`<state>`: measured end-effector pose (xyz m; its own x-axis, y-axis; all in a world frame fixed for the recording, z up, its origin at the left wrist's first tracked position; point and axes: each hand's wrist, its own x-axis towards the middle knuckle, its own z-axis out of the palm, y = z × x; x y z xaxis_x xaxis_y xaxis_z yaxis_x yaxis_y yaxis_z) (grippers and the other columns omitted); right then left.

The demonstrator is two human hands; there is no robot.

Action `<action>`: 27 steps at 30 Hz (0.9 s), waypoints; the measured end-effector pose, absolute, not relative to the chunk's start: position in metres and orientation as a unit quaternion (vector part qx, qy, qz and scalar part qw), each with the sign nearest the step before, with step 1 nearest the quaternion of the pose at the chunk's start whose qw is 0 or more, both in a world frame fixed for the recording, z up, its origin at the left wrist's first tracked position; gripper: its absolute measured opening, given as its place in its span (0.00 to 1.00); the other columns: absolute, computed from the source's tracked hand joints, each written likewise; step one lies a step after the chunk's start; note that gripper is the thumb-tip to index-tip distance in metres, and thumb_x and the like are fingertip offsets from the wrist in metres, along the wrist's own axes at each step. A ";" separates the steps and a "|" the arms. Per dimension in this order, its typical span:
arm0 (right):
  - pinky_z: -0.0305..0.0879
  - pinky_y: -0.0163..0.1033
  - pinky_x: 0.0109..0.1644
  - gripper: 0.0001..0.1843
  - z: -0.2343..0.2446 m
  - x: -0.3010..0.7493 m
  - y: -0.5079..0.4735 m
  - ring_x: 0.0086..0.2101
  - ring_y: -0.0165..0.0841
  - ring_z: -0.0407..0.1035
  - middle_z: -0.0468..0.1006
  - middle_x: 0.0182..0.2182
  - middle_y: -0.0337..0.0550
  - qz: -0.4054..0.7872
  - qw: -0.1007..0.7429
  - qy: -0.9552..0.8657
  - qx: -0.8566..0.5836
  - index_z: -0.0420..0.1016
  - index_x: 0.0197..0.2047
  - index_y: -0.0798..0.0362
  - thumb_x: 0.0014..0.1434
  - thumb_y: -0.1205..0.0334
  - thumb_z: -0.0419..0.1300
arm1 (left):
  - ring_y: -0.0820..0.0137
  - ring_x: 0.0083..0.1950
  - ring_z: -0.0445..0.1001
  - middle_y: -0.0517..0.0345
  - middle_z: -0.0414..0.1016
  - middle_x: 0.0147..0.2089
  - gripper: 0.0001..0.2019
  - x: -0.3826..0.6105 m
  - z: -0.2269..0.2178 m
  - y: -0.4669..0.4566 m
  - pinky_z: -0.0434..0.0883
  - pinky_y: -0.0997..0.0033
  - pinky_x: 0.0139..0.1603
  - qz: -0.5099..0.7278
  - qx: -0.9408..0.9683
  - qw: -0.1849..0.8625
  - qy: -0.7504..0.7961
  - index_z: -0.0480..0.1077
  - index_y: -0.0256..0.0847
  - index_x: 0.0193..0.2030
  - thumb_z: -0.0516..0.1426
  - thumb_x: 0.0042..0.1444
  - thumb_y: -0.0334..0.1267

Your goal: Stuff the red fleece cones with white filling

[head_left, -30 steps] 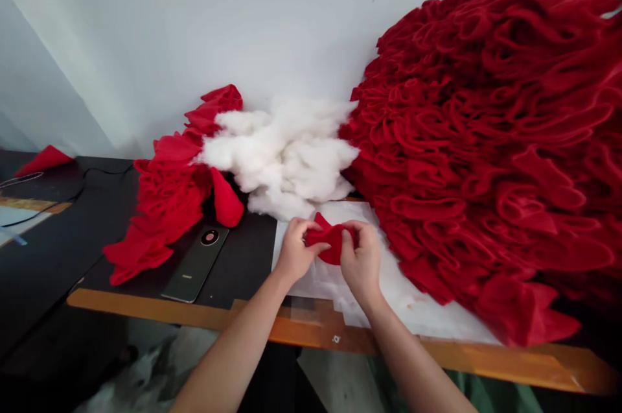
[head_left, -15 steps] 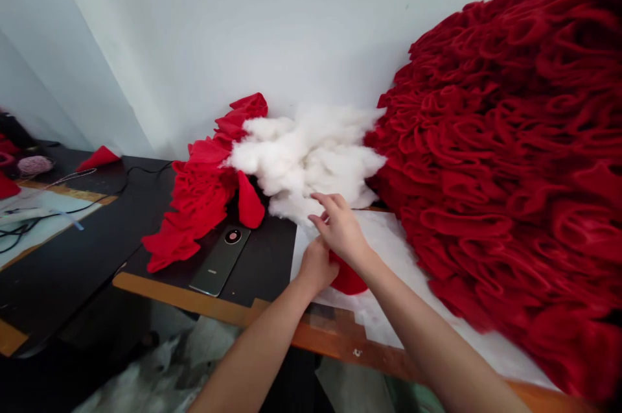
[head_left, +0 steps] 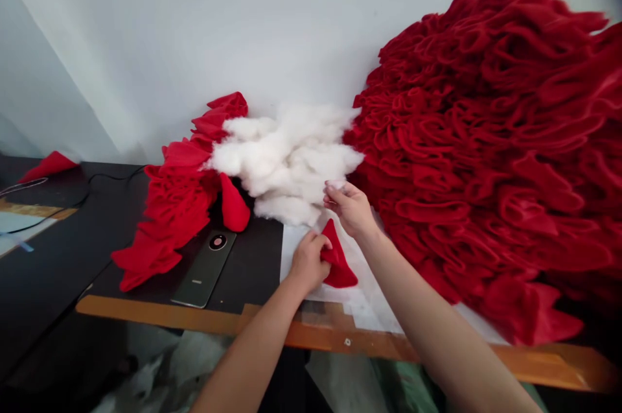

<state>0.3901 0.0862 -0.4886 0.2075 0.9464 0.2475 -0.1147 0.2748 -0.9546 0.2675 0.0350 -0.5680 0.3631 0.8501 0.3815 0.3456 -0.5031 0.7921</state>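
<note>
Bench: black worktop, white paper sheet on it, red felt ruffles heaped alongside
Left hand: pinching a small red felt cone on the paper
Right hand: open, apart from the cone, right by white stuffing
Feel: looks light and floppy, I'd grab the wide base

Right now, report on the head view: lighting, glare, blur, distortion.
Head view: soft, even light, no hard glare; the red ruffled fabric mound blurs toward its top right; the wide lens bows the wooden table edge; the right hand looks fairly sharp.
</note>
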 end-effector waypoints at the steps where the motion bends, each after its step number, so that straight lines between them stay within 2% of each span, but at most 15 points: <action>1: 0.69 0.32 0.30 0.23 -0.488 0.396 0.080 0.24 0.27 0.67 0.73 0.25 0.36 0.455 0.660 -0.430 -0.414 0.74 0.33 0.53 0.37 0.49 0.73 | 0.65 0.44 0.68 0.53 0.66 0.41 0.15 0.266 -0.565 0.035 0.67 0.62 0.50 0.408 0.760 0.335 0.379 0.70 0.38 0.39 0.58 0.42 0.23; 3: 0.67 0.30 0.27 0.24 -0.488 0.405 0.066 0.23 0.25 0.66 0.72 0.23 0.34 0.513 0.666 -0.375 -0.391 0.76 0.30 0.53 0.29 0.54 0.77 | 0.61 0.50 0.66 0.50 0.65 0.48 0.26 0.263 -0.559 0.036 0.64 0.59 0.54 0.413 0.732 0.405 0.361 0.69 0.38 0.48 0.65 0.37 0.29; 5: 0.66 0.29 0.27 0.23 -0.492 0.412 0.052 0.22 0.25 0.65 0.73 0.22 0.34 0.551 0.644 -0.366 -0.385 0.77 0.30 0.53 0.30 0.56 0.77 | 0.60 0.53 0.65 0.49 0.65 0.52 0.35 0.260 -0.551 0.036 0.63 0.60 0.55 0.436 0.675 0.483 0.349 0.65 0.40 0.54 0.69 0.35 0.34; 8: 0.65 0.30 0.28 0.20 -0.499 0.419 0.030 0.23 0.25 0.65 0.73 0.22 0.35 0.586 0.585 -0.413 -0.379 0.78 0.32 0.54 0.36 0.56 0.76 | 0.66 0.49 0.68 0.51 0.69 0.50 0.31 0.261 -0.544 0.037 0.66 0.67 0.49 0.503 0.544 0.597 0.306 0.65 0.41 0.53 0.68 0.40 0.40; 11: 0.65 0.32 0.31 0.18 -0.503 0.421 0.014 0.24 0.27 0.66 0.74 0.23 0.36 0.569 0.533 -0.494 -0.385 0.78 0.34 0.54 0.42 0.54 0.73 | 0.74 0.37 0.70 0.57 0.73 0.39 0.22 0.265 -0.543 0.039 0.67 0.75 0.37 0.553 0.425 0.666 0.264 0.70 0.39 0.44 0.66 0.43 0.46; 15: 0.69 0.37 0.39 0.19 -0.504 0.414 0.005 0.30 0.32 0.70 0.76 0.29 0.40 0.532 0.473 -0.586 -0.387 0.77 0.40 0.53 0.49 0.49 0.68 | 0.78 0.28 0.67 0.61 0.73 0.29 0.15 0.269 -0.546 0.041 0.64 0.78 0.29 0.592 0.412 0.632 0.282 0.73 0.36 0.31 0.66 0.42 0.46; 17: 0.69 0.39 0.39 0.18 -0.506 0.407 0.005 0.29 0.33 0.70 0.75 0.27 0.40 0.491 0.490 -0.599 -0.400 0.77 0.39 0.53 0.52 0.47 0.64 | 0.79 0.25 0.65 0.63 0.72 0.25 0.14 0.270 -0.546 0.041 0.63 0.78 0.28 0.606 0.422 0.609 0.289 0.72 0.36 0.28 0.67 0.40 0.43; 20: 0.69 0.38 0.35 0.14 -0.513 0.398 0.006 0.26 0.32 0.68 0.73 0.26 0.39 0.413 0.551 -0.583 -0.431 0.77 0.36 0.53 0.52 0.51 0.63 | 0.78 0.24 0.65 0.65 0.69 0.21 0.10 0.269 -0.543 0.038 0.64 0.77 0.28 0.595 0.456 0.594 0.293 0.71 0.37 0.25 0.66 0.40 0.39; 24: 0.67 0.36 0.30 0.16 -0.517 0.399 0.006 0.24 0.30 0.66 0.71 0.31 0.39 0.356 0.543 -0.608 -0.458 0.75 0.44 0.51 0.50 0.59 0.61 | 0.74 0.28 0.68 0.62 0.70 0.24 0.03 0.266 -0.538 0.031 0.66 0.75 0.31 0.543 0.564 0.544 0.301 0.69 0.38 0.24 0.58 0.46 0.32; 27: 0.66 0.37 0.33 0.13 -0.513 0.405 0.003 0.26 0.31 0.65 0.69 0.28 0.39 0.228 0.499 -0.690 -0.472 0.76 0.43 0.51 0.53 0.64 0.57 | 0.72 0.34 0.69 0.59 0.69 0.29 0.05 0.265 -0.536 0.027 0.67 0.74 0.36 0.516 0.649 0.479 0.289 0.71 0.38 0.26 0.55 0.48 0.28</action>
<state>0.4046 0.0025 -0.5133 -0.0574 0.8789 0.4736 0.4243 0.4508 -0.7853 0.2651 0.0272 -0.5357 0.3003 0.8695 0.3922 -0.1185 -0.3740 0.9198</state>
